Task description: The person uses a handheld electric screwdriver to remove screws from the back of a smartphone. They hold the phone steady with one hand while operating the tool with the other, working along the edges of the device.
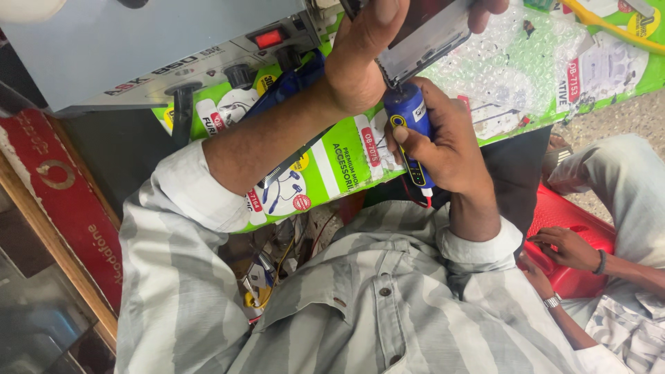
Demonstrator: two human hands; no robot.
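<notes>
Nearest the wearer, at 5 o'clock of the phone, the right hand has its grip clamped on a blue glue tube, nozzle touching the phone edge. Beyond it, at 12 o'clock, the left hand clamps the tilted phone. Farther off, green packaging and bubble wrap lie on the surface, with a grey power unit at 10 o'clock.

The glue tube sits just below the phone; the metal box lies left, bubble wrap right.
</notes>
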